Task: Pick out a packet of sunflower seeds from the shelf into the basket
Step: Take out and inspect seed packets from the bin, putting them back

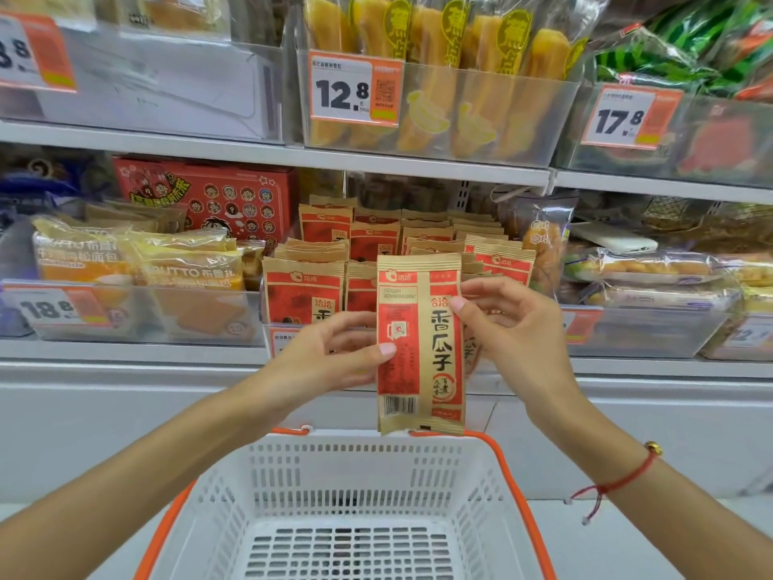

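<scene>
Fingers of both hands pinch one packet [420,345] upright between them. The left hand [334,353] grips the packet's left edge, thumb laid across the front near mid-height and the other fingers behind it. The right hand [510,324] pinches the upper right edge, thumb tip on the front; its remaining fingers curl behind, and how they lie there is hard to tell. The packet is kraft-brown with red panels and a barcode low on its left side. It hangs in front of the middle shelf's front edge, its bottom edge just above the far rim of the basket [359,450]. The basket is white, slotted, with orange handles [508,466] lying along its sides. Behind the packet, a clear bin [293,328] on the middle shelf [125,349] holds rows of matching packets [303,286] standing on end. Bread packs [184,270] sit in the bin to the left, before a red box [217,194]. A red cord bracelet [615,481] circles the right wrist. The upper shelf carries a "12.8" tag [355,90].
</scene>
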`<move>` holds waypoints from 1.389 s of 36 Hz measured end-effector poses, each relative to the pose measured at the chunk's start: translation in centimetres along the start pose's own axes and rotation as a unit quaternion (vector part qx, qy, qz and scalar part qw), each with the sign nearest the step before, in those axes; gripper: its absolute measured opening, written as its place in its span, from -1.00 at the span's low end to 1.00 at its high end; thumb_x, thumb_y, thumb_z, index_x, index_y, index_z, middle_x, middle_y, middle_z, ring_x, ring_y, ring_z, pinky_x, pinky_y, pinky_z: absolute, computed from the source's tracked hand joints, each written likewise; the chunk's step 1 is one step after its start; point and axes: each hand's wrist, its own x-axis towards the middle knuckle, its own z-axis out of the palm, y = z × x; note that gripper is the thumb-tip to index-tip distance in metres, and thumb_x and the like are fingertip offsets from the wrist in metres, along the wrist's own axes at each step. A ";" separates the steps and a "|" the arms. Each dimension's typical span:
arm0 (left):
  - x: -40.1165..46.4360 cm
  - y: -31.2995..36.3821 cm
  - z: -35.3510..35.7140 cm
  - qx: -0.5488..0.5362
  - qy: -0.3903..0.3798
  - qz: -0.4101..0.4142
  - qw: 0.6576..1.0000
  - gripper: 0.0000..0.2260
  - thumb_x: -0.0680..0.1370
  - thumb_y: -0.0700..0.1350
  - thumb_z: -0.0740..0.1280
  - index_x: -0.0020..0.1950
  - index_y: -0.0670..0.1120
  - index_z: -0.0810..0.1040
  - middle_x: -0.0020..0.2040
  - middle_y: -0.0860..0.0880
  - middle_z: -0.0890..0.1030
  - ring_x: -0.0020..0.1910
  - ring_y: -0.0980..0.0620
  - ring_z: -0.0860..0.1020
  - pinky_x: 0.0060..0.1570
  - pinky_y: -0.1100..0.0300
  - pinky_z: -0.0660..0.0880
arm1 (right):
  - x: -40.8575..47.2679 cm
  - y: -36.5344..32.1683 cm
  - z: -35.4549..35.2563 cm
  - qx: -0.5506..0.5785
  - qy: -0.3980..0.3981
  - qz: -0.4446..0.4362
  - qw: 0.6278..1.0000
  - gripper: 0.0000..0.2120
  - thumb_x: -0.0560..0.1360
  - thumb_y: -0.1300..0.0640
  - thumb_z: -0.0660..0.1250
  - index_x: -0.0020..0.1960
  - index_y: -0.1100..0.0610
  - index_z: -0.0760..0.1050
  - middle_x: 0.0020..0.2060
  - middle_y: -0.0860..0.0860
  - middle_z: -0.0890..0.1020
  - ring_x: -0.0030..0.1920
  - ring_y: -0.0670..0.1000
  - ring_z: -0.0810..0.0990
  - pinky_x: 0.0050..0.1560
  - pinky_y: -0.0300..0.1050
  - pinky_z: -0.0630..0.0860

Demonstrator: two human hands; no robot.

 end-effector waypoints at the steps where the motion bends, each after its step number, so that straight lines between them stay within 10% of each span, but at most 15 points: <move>1: 0.0 -0.1 0.0 -0.001 0.014 -0.005 1.000 -0.50 0.35 -0.01 0.46 0.28 0.03 0.47 0.11 0.08 0.68 0.08 0.14 0.65 0.02 0.24 0.60 | 0.0 -0.1 0.0 0.004 0.009 -0.003 1.000 -0.91 0.46 0.20 0.46 -0.09 0.03 0.61 -0.15 -0.08 0.69 -0.18 -0.22 0.62 -0.18 -0.38 0.52; 19: -0.1 0.3 0.1 0.069 0.025 0.027 0.997 -0.73 0.53 -0.14 0.39 0.22 0.06 0.56 0.07 0.09 0.68 0.00 0.25 0.63 -0.13 0.39 0.55 | -0.2 -0.3 -0.2 0.013 0.012 0.020 1.000 -0.88 0.49 0.14 0.42 -0.04 -0.04 0.53 -0.18 -0.03 0.69 -0.17 -0.09 0.65 -0.22 -0.29 0.56; 25: -0.1 0.3 0.1 0.091 0.027 0.031 0.995 -0.68 0.52 -0.06 0.39 0.28 0.08 0.55 0.12 0.10 0.67 0.13 0.19 0.60 0.11 0.20 0.57 | -0.2 -0.6 -0.2 0.002 0.027 -0.013 1.000 -0.88 0.49 0.14 0.42 -0.01 -0.04 0.55 -0.10 -0.13 0.68 -0.14 -0.18 0.63 -0.17 -0.34 0.55; 37: -0.2 1.2 -0.3 -0.053 0.122 0.066 0.989 -0.69 0.50 -0.11 0.40 0.24 0.06 0.55 0.13 0.05 0.67 0.10 0.11 0.64 0.03 0.29 0.59 | -0.8 -0.8 0.3 -0.020 -0.105 -0.039 0.994 -0.53 0.45 0.26 0.44 0.21 -0.18 0.44 -0.13 0.00 0.59 -0.12 -0.07 0.56 -0.05 -0.22 0.58; 50: -0.3 1.3 0.5 -0.056 0.148 0.053 0.986 -0.61 0.46 -0.06 0.44 0.27 -0.01 0.50 0.13 0.04 0.64 0.04 0.14 0.65 -0.12 0.30 0.61 | -1.3 -0.7 0.8 -0.094 -0.066 -0.066 0.991 -0.54 0.36 0.09 0.53 0.18 -0.15 0.47 -0.01 -0.15 0.55 -0.04 -0.15 0.54 -0.10 -0.31 0.53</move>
